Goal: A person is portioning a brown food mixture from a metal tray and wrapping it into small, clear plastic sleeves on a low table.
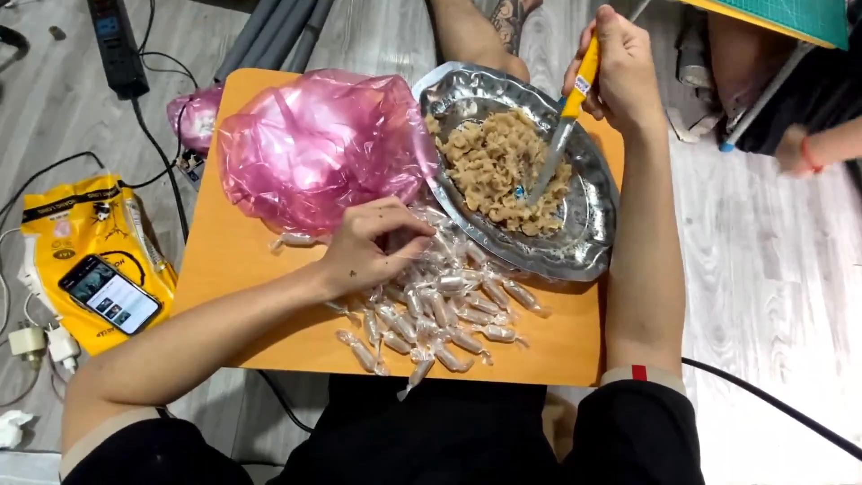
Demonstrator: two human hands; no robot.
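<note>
My right hand (618,67) grips the yellow handle of a knife (561,135), whose blade tip rests in the tan, lumpy candy mass (498,166) on a silver oval tray (588,242). My left hand (368,247) lies on the orange board (242,260), its fingers pinched at the edge of a pile of clear-wrapped candies (435,314). I cannot tell whether it holds a single piece. A crumpled pink plastic bag (319,144) sits beside the tray, just above my left hand.
A yellow packet (67,220) with a smartphone (109,295) on it lies on the floor at left, among cables, a charger (40,343) and a power strip (117,45). Another person's arm (813,148) shows at the right. A black cable (772,404) crosses the floor.
</note>
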